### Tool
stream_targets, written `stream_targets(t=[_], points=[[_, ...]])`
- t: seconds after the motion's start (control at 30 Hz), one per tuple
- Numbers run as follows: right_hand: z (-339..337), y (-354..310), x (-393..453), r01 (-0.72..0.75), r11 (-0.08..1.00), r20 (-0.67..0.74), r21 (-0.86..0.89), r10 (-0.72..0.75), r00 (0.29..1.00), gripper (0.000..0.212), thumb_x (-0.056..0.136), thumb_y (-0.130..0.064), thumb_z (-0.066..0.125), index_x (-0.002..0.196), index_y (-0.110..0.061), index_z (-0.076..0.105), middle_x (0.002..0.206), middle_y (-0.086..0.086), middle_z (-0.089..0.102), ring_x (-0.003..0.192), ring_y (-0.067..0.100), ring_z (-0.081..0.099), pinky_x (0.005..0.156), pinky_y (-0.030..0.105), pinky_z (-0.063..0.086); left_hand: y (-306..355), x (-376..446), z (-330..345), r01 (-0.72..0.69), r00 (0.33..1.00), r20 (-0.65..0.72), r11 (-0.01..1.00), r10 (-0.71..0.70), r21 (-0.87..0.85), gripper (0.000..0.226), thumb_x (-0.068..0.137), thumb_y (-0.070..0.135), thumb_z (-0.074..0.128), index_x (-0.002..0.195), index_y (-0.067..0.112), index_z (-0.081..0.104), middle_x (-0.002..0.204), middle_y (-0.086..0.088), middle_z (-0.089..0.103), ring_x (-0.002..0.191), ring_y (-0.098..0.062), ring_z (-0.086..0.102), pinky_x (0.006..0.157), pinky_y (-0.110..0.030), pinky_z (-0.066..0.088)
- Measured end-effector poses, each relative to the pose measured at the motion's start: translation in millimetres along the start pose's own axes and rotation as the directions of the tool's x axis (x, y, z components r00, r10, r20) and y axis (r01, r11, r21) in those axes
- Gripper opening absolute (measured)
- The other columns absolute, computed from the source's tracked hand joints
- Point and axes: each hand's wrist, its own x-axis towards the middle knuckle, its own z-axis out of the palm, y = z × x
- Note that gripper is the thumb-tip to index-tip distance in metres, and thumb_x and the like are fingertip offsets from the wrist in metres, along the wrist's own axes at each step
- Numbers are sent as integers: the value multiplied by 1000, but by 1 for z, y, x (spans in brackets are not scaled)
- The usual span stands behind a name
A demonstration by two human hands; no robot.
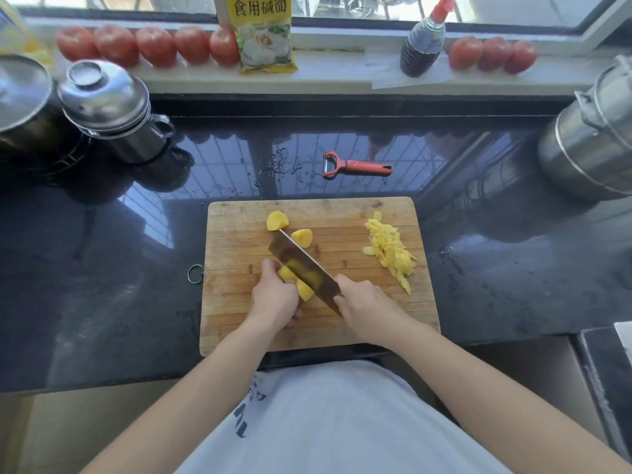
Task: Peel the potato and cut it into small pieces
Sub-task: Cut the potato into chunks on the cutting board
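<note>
Clearly the peeling is done and the cutting is under way, so the care now belongs to each stroke. On the glossy black stone counter (102,268) lies the rectangular pale wooden cutting board (342,323), and everything the task needs sits on it. The broad steel cleaver (301,268) lies diagonally across the board's middle, its edge down in the peeled yellow potato piece (297,278) near the board's centre. The right hand (366,302) is wrapped round the cleaver's handle end, which it hides. The left hand (273,299) curls over the near-left side of that potato piece, gripping it, knuckles close to the flat of the blade.

To do this step well, I would keep the left fingertips tucked back behind the knuckles, since they sit just beside the steel, and let the blade come straight down rather than drift toward the hand. The piece looks rounded on top, so resting it on a flat cut face would stop it rolling.

Two smaller yellow potato chunks (301,237) lie apart toward the board's far edge, near the blade tip; they probably need further cutting. A heap of pale yellow peelings (390,251) lies on the right. Beyond the board rests the red-handled peeler (355,166).
</note>
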Motion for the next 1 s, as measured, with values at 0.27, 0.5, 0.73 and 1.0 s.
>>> stream_targets(t=[0.27, 0.5, 0.73, 1.0], points=[[14, -33, -17, -11, 985, -38, -174, 5, 999, 23, 93, 2, 35, 104, -18, 35, 99, 10, 59, 92, 39, 58, 68, 40, 38, 2, -1, -3, 5, 1000, 4, 997, -5, -71, 31, 93, 13, 44, 120, 28, 42, 94, -17, 72, 68, -32, 74, 64, -49, 66], [31, -42, -17, -30, 972, -125, -234, 1, 992, 24, 96, 2, 32, 106, -19, 36, 106, 8, 63, 97, 38, 63, 70, 41, 39, -4, 5, -7, 23, 994, 107, 984, -4, -178, 25, 105, 24, 52, 125, 34, 41, 96, -18, 73, 80, -37, 77, 69, -48, 66], [31, -35, 2, -60, 992, -181, -109, 40, 983, 18, 97, -4, 35, 96, -22, 31, 81, 5, 56, 77, 37, 59, 61, 38, 37, -10, 18, -10, -79, 988, 132, 997, 79, -5, 24, 107, 25, 50, 124, 37, 37, 94, -10, 72, 68, -28, 76, 58, -40, 65], [13, -14, 12, 18, 1000, -124, -16, -20, 992, 10, 106, -27, 38, 99, -20, 37, 78, 8, 60, 69, 34, 58, 58, 41, 46, -8, 15, -6, -90, 992, 94, 996, 87, 25, 20, 108, 26, 44, 124, 36, 37, 96, -12, 71, 72, -28, 75, 60, -37, 65]])
